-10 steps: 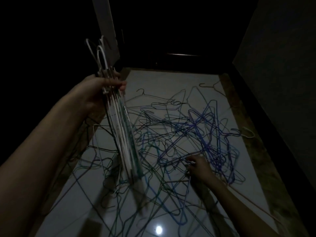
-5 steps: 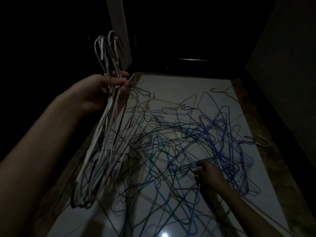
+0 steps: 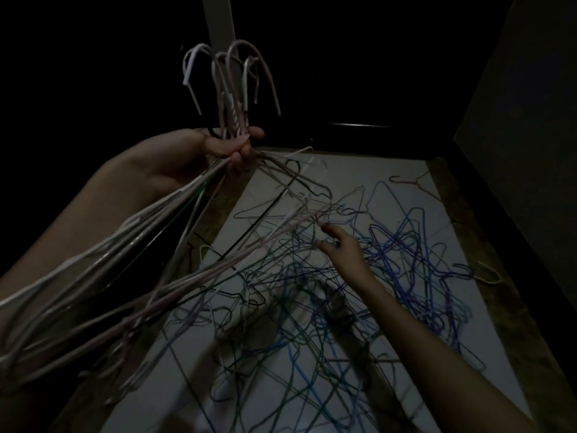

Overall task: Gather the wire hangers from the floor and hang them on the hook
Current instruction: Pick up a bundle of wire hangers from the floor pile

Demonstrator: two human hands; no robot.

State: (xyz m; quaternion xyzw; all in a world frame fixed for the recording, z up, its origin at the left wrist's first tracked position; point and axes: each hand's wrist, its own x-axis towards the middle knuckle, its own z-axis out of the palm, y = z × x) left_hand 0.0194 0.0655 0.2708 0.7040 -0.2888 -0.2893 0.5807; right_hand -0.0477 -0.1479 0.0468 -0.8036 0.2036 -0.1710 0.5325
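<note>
My left hand grips a bundle of pale wire hangers by their necks, hooks pointing up. Their bodies fan down and to the left, across my forearm. A tangled pile of blue, green and dark wire hangers lies spread over the pale floor. My right hand is raised above the pile's middle, fingers spread, their tips close to the outer wires of the held bundle. It is too dim to see whether they touch. No wall hook is visible.
The room is very dark. A single brownish hanger lies at the far end of the floor, and a white one on the dark border at the right. A dark wall rises on the right; a pale upright post stands ahead.
My left hand has swung the bundle so it fans out toward the lower left. My right hand has left the floor pile and risen toward the bundle.
</note>
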